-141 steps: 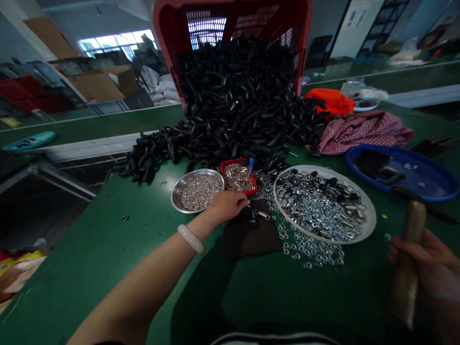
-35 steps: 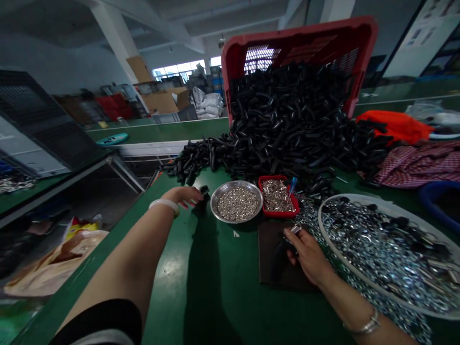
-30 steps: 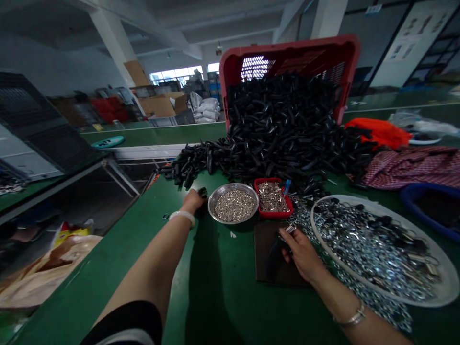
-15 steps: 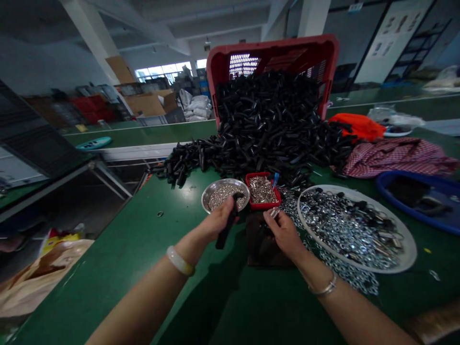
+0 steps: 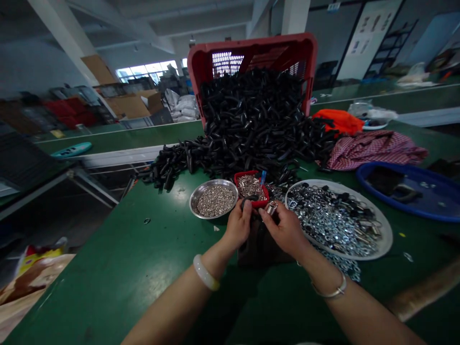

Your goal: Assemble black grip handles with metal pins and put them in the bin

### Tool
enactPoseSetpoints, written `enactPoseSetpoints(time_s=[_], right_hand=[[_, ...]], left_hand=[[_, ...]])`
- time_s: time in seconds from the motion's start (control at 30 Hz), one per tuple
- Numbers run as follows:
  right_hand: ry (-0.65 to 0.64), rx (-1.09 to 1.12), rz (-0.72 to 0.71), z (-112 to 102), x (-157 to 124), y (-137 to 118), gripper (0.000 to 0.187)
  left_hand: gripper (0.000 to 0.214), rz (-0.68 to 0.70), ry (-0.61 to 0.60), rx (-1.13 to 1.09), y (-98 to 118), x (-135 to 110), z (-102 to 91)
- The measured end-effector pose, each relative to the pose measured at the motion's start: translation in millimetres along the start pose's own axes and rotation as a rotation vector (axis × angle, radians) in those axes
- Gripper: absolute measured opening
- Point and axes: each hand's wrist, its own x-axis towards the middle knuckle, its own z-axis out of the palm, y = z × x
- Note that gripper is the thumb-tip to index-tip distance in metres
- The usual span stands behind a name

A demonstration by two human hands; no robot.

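Observation:
My left hand point(image 5: 239, 225) is closed around a black plastic handle piece point(image 5: 246, 203), held upright over a dark mat point(image 5: 262, 251) on the green table. My right hand point(image 5: 283, 229) pinches a small shiny metal spring part point(image 5: 271, 207) right beside it; the two hands nearly touch. Just beyond them sit a round steel dish of small metal bits point(image 5: 214, 198) and a small red tray of metal clips point(image 5: 251, 187). A big heap of black handle pieces point(image 5: 251, 129) spills from a tipped red crate point(image 5: 251, 52).
A large white plate of metal rings point(image 5: 338, 218) lies to the right, with loose rings spilled by its near rim. Further right are a blue basin point(image 5: 413, 191), a checked cloth point(image 5: 373, 148) and an orange cloth point(image 5: 339, 120). A wooden handle point(image 5: 424, 290) lies at the right edge.
My left hand reached to the heap's left edge, took a black handle piece and brought it back to the mat. My right hand lifted the metal part up to meet it.

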Motion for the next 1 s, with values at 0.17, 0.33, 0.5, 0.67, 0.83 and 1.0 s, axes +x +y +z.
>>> enactPoseSetpoints(time_s=[0.17,0.33,0.5,0.67,0.83,1.0], right_hand=[[-0.055,-0.102,-0.019,-3,0,4,0.018],[-0.154,-0.143,0.021,1,-2,17,0.023],[-0.27,-0.286,0.121,4,-3,21,0.032],[-0.358,-0.425,0.14,-2,-1,14,0.028],[-0.46,-0.467,0.07,-9,6,15,0.02],[-0.456,-0.131,0.068,-8,22,31,0.024]], left_hand=[[0.036,0.117,-0.054,0.104,-2,-1,4.9],[0.045,0.049,-0.103,0.041,-7,-1,8.9],[0.048,-0.072,-0.166,-0.067,-13,2,11.9],[0.045,-0.056,-0.194,-0.039,-10,3,11.8],[0.043,-0.055,-0.212,0.045,-6,2,14.4],[0.049,-0.052,-0.17,0.057,-11,14,22.2]])
